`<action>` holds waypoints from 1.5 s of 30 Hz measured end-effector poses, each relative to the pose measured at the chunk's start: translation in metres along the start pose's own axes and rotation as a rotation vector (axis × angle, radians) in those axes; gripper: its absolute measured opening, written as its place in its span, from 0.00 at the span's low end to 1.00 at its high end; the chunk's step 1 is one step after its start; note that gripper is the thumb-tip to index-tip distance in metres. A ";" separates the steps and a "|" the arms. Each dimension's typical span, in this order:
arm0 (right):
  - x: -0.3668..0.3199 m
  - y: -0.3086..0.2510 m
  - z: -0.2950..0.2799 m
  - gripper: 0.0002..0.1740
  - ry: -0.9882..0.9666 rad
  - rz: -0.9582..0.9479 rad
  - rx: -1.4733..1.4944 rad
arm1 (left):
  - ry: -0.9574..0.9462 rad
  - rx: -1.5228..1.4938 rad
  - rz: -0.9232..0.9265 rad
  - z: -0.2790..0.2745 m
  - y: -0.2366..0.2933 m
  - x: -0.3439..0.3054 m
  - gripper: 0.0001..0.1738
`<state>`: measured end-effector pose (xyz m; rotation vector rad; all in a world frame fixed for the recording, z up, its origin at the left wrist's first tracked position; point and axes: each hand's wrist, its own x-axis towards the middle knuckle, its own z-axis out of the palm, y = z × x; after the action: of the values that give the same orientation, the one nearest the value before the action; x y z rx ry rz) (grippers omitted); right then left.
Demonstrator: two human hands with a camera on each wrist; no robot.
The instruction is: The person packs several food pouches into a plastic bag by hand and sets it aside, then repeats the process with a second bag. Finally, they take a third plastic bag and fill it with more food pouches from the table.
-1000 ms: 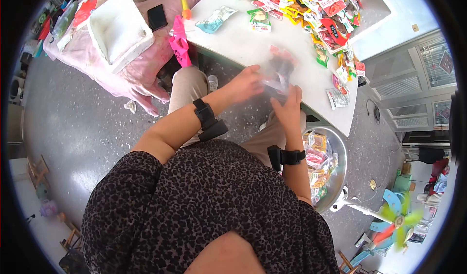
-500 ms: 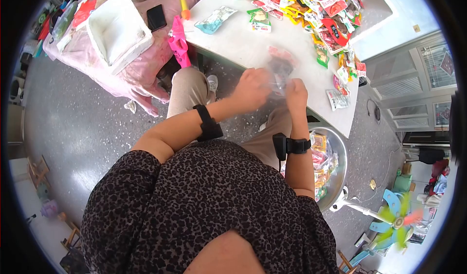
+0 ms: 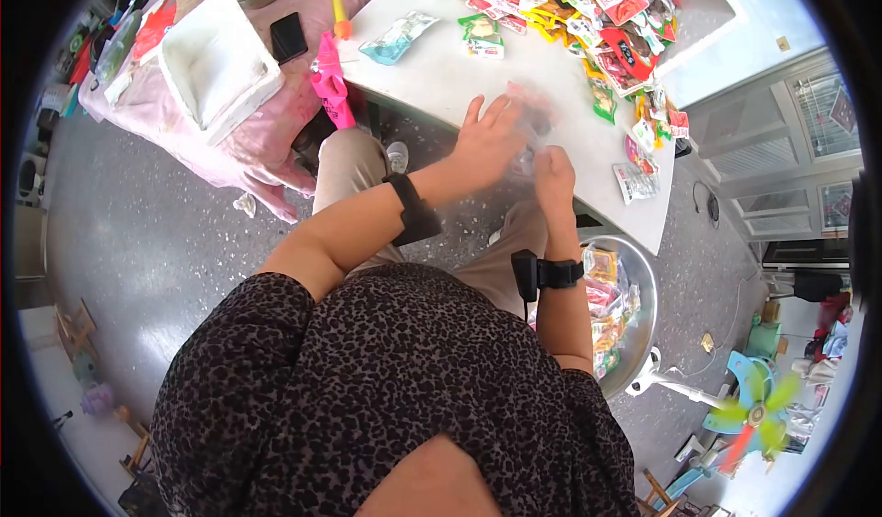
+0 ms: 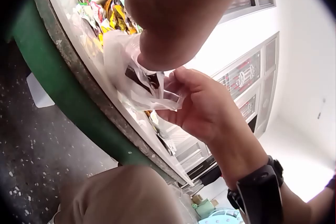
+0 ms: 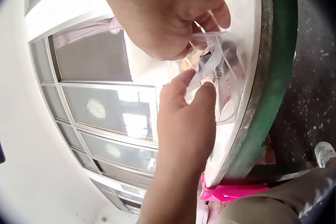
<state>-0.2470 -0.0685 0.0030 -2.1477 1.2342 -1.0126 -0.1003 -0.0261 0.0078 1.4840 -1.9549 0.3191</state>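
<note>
A clear plastic bag (image 3: 533,118) with dark and red contents lies at the near table edge, between both hands. My right hand (image 3: 555,182) grips its edge, fingers curled, as the left wrist view also shows of the right hand (image 4: 202,106). On the other side, my left hand (image 3: 491,140) pinches the edge of the bag (image 5: 228,69) between thumb and forefinger, its other fingers raised in the head view. In the right wrist view a strip of film runs between the left hand's (image 5: 186,113) thumb and forefinger.
Many colourful snack packets (image 3: 606,21) are heaped on the white table (image 3: 413,76). A silver-blue packet (image 3: 400,39) lies nearer. At lower right stands a metal basin (image 3: 648,306) of filled bags, beside a fan (image 3: 756,414). A foam box (image 3: 220,62) and phone (image 3: 288,37) are at left.
Both hands closed in on the bag's edge, the right curling its fingers. Since then the left hand has shifted right along the edge and raised its fingers.
</note>
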 end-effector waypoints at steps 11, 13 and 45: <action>-0.002 0.021 0.013 0.08 0.156 0.102 0.212 | -0.082 -0.116 0.054 0.032 0.005 -0.021 0.11; 0.001 0.016 0.015 0.08 0.163 0.176 0.281 | -0.067 -0.118 0.036 0.029 0.005 -0.018 0.12; -0.024 0.016 0.004 0.08 0.044 -0.300 -0.208 | -0.120 -0.017 0.268 0.005 -0.016 -0.028 0.26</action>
<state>-0.2604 -0.0554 -0.0190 -2.5414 1.0994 -1.0972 -0.0835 -0.0128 -0.0161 1.2562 -2.2522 0.3348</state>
